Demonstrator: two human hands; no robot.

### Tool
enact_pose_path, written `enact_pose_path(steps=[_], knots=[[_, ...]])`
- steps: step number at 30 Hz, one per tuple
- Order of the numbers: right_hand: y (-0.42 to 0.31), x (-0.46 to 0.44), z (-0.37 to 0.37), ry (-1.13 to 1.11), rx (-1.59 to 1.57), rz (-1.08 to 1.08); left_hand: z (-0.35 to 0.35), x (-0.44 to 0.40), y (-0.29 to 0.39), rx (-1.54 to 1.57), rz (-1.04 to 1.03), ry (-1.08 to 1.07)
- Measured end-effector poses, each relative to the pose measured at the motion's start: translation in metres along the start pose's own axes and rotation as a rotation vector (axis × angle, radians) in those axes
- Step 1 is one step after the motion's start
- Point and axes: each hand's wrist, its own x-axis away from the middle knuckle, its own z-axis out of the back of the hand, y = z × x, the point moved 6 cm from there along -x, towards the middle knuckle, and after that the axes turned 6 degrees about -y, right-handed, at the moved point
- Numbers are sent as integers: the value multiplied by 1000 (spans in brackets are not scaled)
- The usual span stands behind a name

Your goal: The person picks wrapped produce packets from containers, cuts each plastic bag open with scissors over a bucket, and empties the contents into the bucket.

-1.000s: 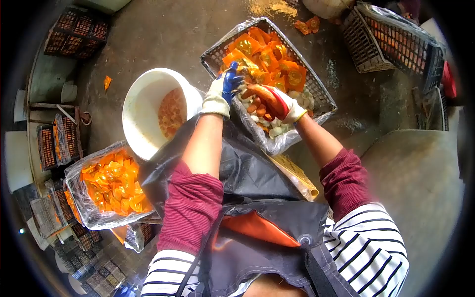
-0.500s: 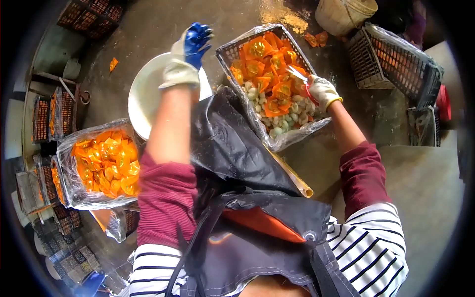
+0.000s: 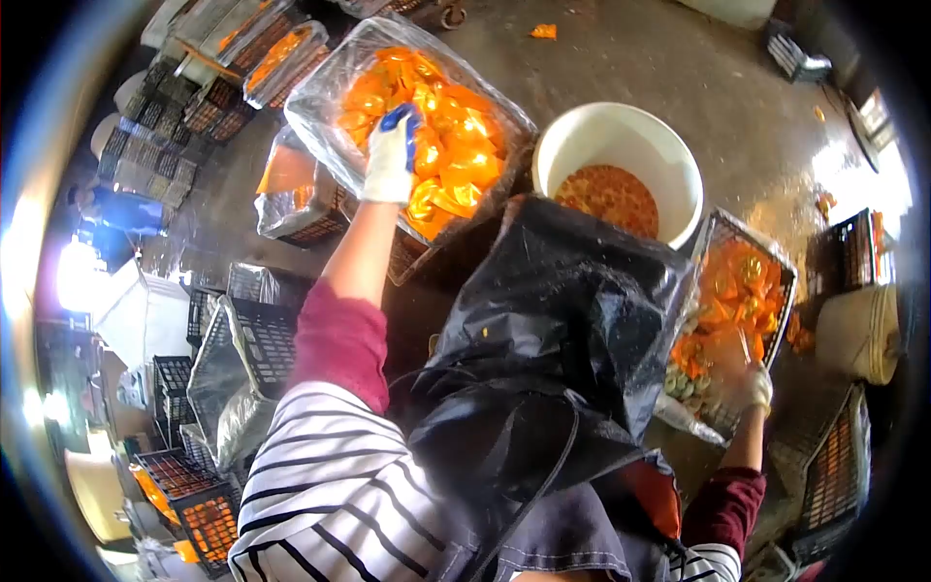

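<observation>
My left hand (image 3: 392, 160), in a white glove with blue fingers, reaches down onto a heap of shiny orange packets (image 3: 461, 145). Its fingers curl against a packet, partly hidden by the back of the hand. The heap fills a plastic-lined crate (image 3: 315, 102). At the far right, my right hand (image 3: 756, 388), also gloved, is closed around scissors (image 3: 742, 347), which are smeared by motion. It hovers at the near side of a second lined crate (image 3: 784, 281), which holds opened orange wrappers (image 3: 742, 281) and pale, greenish round pieces (image 3: 684, 383).
A white bucket (image 3: 690, 179) with brownish-orange contents stands between the crates. A dark apron (image 3: 553, 320) covers my lap. Stacked black crates (image 3: 257, 335) are at left, a dirty pail (image 3: 858, 335) and another crate (image 3: 834, 475) at right. One orange scrap (image 3: 544, 31) lies on the wet floor.
The view has turned left. My left hand has moved from above the white bucket to the packets in the left crate, its fingers now curled. My right hand stays by the other crate.
</observation>
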Motion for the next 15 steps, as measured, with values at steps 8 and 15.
enact_pose_path(steps=[8,15], knots=[[-49,-12,29,126,-303,269,-2,24,-19,-1394,1,-305],[-81,20,89,27,-554,182,5,-30,-77,-1353,178,-439]])
